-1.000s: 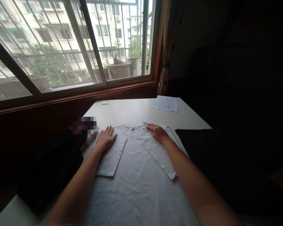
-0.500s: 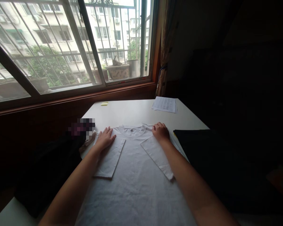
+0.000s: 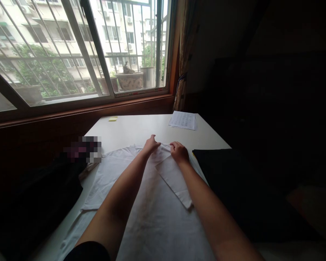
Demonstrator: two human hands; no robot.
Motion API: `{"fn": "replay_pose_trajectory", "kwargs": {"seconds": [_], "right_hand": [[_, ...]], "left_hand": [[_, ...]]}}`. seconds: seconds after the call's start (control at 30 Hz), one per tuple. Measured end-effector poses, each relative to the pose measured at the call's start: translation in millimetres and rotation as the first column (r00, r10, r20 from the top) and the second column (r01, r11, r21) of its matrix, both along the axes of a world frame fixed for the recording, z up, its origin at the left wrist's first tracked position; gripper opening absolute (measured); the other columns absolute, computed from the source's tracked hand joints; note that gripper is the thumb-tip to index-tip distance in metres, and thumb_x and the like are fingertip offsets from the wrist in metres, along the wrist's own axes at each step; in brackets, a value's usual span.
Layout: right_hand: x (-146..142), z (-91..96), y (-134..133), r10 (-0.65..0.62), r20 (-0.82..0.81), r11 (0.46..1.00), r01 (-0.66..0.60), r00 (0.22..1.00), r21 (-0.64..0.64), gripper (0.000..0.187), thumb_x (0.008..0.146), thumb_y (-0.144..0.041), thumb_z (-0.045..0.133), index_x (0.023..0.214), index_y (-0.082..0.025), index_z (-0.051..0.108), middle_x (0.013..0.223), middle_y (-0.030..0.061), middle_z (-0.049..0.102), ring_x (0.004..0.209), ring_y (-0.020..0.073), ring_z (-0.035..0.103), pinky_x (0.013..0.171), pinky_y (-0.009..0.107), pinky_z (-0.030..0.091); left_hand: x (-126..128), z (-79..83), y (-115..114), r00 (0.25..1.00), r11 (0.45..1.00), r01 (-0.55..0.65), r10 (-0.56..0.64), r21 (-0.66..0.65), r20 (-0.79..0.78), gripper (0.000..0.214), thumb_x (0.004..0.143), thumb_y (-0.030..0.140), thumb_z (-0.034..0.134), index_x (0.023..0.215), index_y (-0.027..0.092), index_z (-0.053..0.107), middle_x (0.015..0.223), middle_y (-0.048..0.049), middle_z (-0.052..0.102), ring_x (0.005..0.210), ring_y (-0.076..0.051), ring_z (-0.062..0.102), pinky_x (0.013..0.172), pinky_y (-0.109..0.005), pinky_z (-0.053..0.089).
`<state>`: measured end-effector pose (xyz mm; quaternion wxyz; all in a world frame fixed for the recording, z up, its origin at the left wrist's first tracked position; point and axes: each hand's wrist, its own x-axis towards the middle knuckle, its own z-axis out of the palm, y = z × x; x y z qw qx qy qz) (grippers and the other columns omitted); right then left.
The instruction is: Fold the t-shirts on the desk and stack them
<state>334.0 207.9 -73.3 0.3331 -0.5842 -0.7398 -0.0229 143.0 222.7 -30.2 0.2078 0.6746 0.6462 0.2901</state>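
- Grip: our left hand (image 3: 151, 144) reaches across to the neckline with its fingers pinched together on the collar edge. Our right hand (image 3: 179, 152) sits just beside it, knuckles up and fingers curled shut, seemingly on a pinch of cloth at the shoulder.
- Garment: the white short-sleeved T-shirt (image 3: 157, 217) lies flat on the pale rectangular desk (image 3: 141, 128), with its collar away from us and its hem towards our body. The sleeve on our right (image 3: 175, 179) is folded in over the chest, while the sleeve on our left (image 3: 105, 174) lies spread outward.
- Handling: we judge the work to be at the collar. We would keep both pinches close to the seam, hold a light, even pull between them so the neckline lies straight, and move the cloth low over the surface so the folded sleeve is not dragged open.
- Edges: the desk's left edge runs close under the spread side, where a heap of black cloth (image 3: 29, 203) lies just beside the T-shirt. On our right a flat black item (image 3: 233, 181) sits against the shoulder side, too dark for us to tell what it is.
- Room: open desktop shows beyond the collar. It runs up to a printed sheet of white paper (image 3: 182, 120) at the far right corner and a small yellow sticky note (image 3: 113, 118) at the far left, both well apart from our hands. We judge there is most room away from us and little to either side.
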Motion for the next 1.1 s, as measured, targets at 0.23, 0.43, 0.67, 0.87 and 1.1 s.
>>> {"fn": "replay_pose_trajectory", "kwargs": {"seconds": [0.23, 0.43, 0.67, 0.87, 1.1], "right_hand": [[6, -3.9, 8, -0.035, -0.091, 0.998, 0.039, 0.995, 0.043, 0.038, 0.094, -0.011, 0.037, 0.108, -0.018, 0.071, 0.104, 0.0098, 0.074, 0.096, 0.0240, 0.065, 0.088, 0.033, 0.048], [3, -3.2, 9, 0.046, -0.054, 0.999, -0.045, 0.997, 0.019, 0.033, 0.090, -0.009, 0.046, 0.099, -0.019, 0.076, 0.103, 0.0106, 0.072, 0.101, 0.0254, 0.061, 0.095, 0.034, 0.046], [-2, -0.7, 4, 0.191, 0.008, 0.981, -0.191, 0.982, -0.036, 0.033, 0.090, -0.012, 0.053, 0.110, -0.022, 0.077, 0.116, 0.0059, 0.074, 0.108, 0.0237, 0.061, 0.100, 0.034, 0.048], [-4, 0.6, 3, 0.223, 0.038, 0.973, -0.220, 0.974, -0.073, 0.038, 0.091, -0.013, 0.053, 0.121, -0.023, 0.074, 0.125, 0.0038, 0.073, 0.114, 0.0219, 0.061, 0.105, 0.034, 0.046], [-7, -2.4, 1, 0.193, 0.072, 0.976, -0.184, 0.979, -0.115, 0.034, 0.095, -0.025, 0.056, 0.125, -0.027, 0.073, 0.135, 0.0034, 0.069, 0.126, 0.0243, 0.057, 0.111, 0.041, 0.042]], "left_hand": [[16, -7.7, 28, 0.976, 0.985, -0.137, 0.153, -0.107, 0.156, 0.076, 0.072, 0.026, 0.080, 0.140, 0.011, 0.050, 0.121, -0.0179, 0.072, 0.106, -0.027, 0.069, 0.082, -0.030, 0.050], [17, -17.0, 33, 0.952, 0.987, -0.147, 0.158, -0.059, 0.264, 0.056, 0.076, 0.023, 0.076, 0.130, 0.019, 0.061, 0.106, -0.0074, 0.076, 0.102, -0.023, 0.070, 0.088, -0.031, 0.050], [18, -27.4, 30, 0.907, 0.984, -0.176, 0.178, -0.042, 0.381, 0.048, 0.079, 0.018, 0.067, 0.126, 0.019, 0.061, 0.104, -0.0061, 0.074, 0.093, -0.019, 0.071, 0.080, -0.028, 0.053], [25, -33.2, 25, 0.898, 0.983, -0.180, 0.182, -0.041, 0.400, 0.040, 0.086, 0.019, 0.061, 0.126, 0.016, 0.057, 0.101, -0.0067, 0.072, 0.086, -0.016, 0.071, 0.074, -0.026, 0.054], [28, -21.5, 16, 0.973, 0.980, -0.167, 0.148, 0.103, 0.175, 0.034, 0.087, 0.007, 0.050, 0.116, 0.019, 0.063, 0.111, -0.0100, 0.066, 0.101, -0.021, 0.065, 0.092, -0.035, 0.050]]}}
